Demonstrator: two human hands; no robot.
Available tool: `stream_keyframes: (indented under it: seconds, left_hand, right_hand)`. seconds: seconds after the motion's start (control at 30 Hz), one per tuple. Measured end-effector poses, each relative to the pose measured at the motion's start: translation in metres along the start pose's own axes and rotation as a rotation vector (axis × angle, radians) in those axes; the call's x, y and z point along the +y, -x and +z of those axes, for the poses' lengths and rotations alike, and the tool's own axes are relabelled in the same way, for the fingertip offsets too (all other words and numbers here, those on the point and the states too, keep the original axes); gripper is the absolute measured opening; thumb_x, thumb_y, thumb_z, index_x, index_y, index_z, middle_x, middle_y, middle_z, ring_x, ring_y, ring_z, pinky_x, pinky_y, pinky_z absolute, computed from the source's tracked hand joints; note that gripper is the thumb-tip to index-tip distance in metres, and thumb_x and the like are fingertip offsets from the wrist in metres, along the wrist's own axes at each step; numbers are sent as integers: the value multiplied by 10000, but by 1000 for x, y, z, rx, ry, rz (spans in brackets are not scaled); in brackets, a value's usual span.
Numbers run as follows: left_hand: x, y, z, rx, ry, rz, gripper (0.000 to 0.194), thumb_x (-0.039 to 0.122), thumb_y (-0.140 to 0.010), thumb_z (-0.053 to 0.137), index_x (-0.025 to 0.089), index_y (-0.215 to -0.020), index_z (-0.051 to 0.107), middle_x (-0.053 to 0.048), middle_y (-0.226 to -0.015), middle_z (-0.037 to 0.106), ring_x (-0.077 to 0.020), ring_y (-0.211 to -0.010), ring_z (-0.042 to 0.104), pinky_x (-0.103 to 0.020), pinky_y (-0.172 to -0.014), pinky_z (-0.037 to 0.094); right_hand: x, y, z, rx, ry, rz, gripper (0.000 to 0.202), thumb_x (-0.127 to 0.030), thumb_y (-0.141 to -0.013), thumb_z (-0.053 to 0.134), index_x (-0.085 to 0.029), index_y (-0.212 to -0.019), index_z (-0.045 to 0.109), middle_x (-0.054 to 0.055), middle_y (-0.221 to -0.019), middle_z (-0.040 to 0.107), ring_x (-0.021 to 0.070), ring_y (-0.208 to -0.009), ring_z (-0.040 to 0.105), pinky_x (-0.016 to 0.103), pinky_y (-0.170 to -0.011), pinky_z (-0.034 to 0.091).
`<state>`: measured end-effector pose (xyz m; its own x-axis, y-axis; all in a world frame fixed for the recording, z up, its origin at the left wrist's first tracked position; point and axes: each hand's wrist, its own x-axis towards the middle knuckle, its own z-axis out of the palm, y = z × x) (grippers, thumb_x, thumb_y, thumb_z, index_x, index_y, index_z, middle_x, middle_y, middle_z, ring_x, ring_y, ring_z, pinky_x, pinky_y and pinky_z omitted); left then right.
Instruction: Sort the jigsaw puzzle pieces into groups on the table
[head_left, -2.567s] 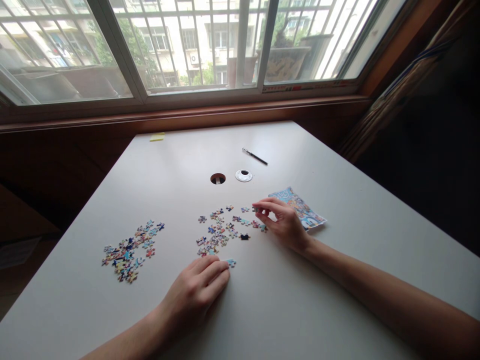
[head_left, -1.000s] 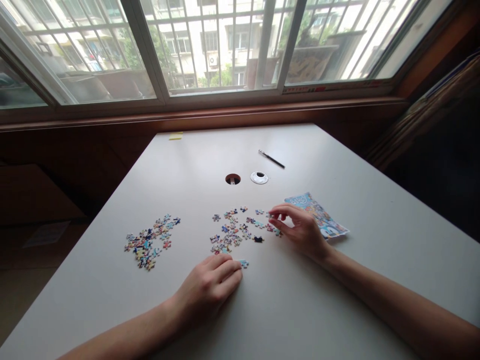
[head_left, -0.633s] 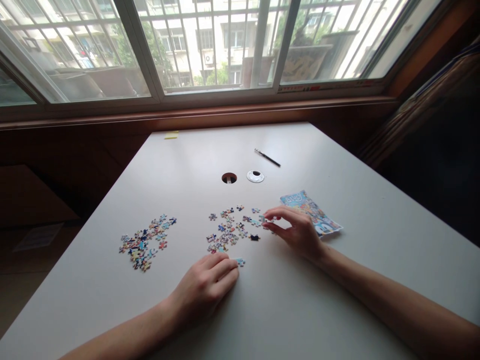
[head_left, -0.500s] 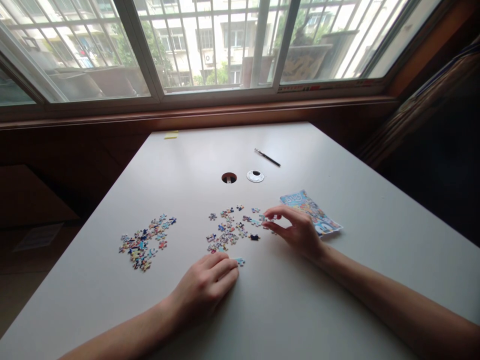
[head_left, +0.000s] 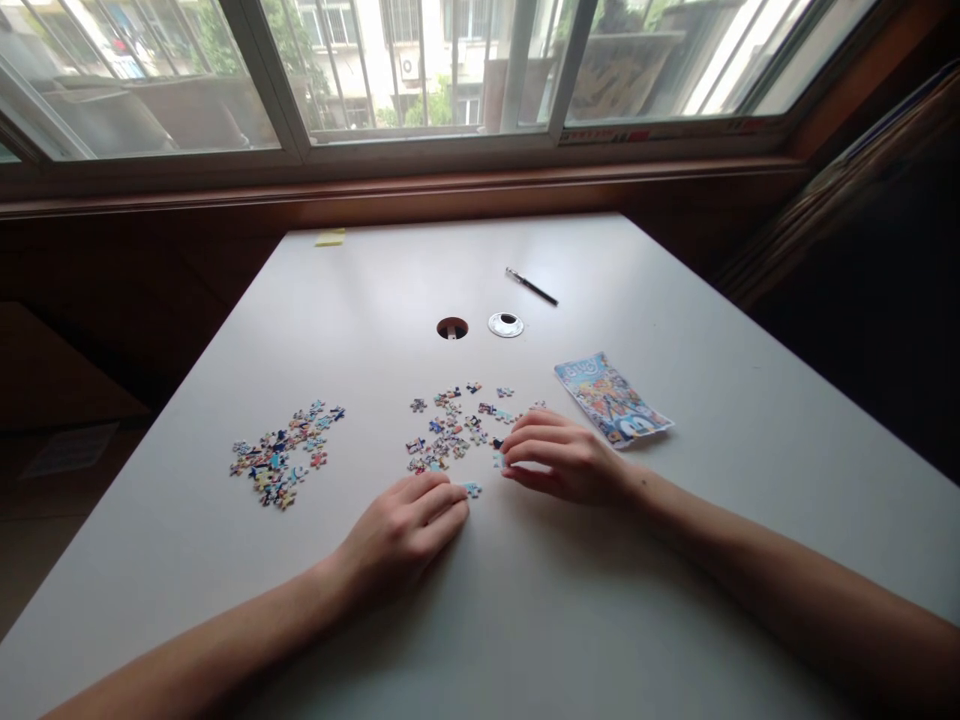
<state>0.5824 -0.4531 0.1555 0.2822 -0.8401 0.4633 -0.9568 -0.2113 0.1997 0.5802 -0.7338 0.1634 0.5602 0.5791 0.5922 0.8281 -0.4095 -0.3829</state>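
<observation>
My right hand [head_left: 559, 455] pinches a small light-blue jigsaw puzzle piece [head_left: 498, 460] between thumb and fingers, just above the table and right of the middle puzzle pieces [head_left: 450, 442]. Low at the near edge of that group, my left hand [head_left: 412, 520] rests with its fingers curled together on another light-blue puzzle piece [head_left: 472, 490], which juts out past the fingertips. The fingers cover the rest of it. A dark puzzle piece [head_left: 497, 443] lies beside my right fingertips. Farther left is a denser heap of puzzle pieces [head_left: 277, 460].
A colourful picture sheet [head_left: 611, 400] lies beyond my right hand on the white table [head_left: 360, 330]. Toward the window are a pen [head_left: 531, 287], a round cable hole [head_left: 452, 328] and its loose cover [head_left: 506, 324]. A yellow sticky note [head_left: 330, 237] is at the far edge.
My right hand has moved left and nearer to my left hand, carrying the light-blue puzzle piece. My left hand stays on its piece. The whole view has tilted slightly downward.
</observation>
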Motion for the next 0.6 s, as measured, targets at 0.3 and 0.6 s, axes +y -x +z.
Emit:
stream_keyframes:
  seconds: [0.3, 0.6]
  left_hand:
    - [-1, 1, 0, -11, 8, 1, 176, 87, -958, 532, 91, -1095, 642, -120, -1087, 705, -246, -1006, 620, -391, -835, 580]
    - [-1, 0, 0, -16, 4, -1, 168, 93, -963, 529, 93, -1084, 645, -116, -1087, 704, -245, -999, 617, -393, -830, 580]
  right_hand:
    - [-13, 0, 11, -162, -47, -43, 79, -152, -940, 642, -152, -999, 696, 88, -932, 722, 182, -906, 597, 335, -824, 516]
    - [-12, 1, 17, -136, -63, -6, 87, -142, -942, 636, -156, -1000, 700, 83, -947, 715, 177, -902, 570, 321, -799, 507]
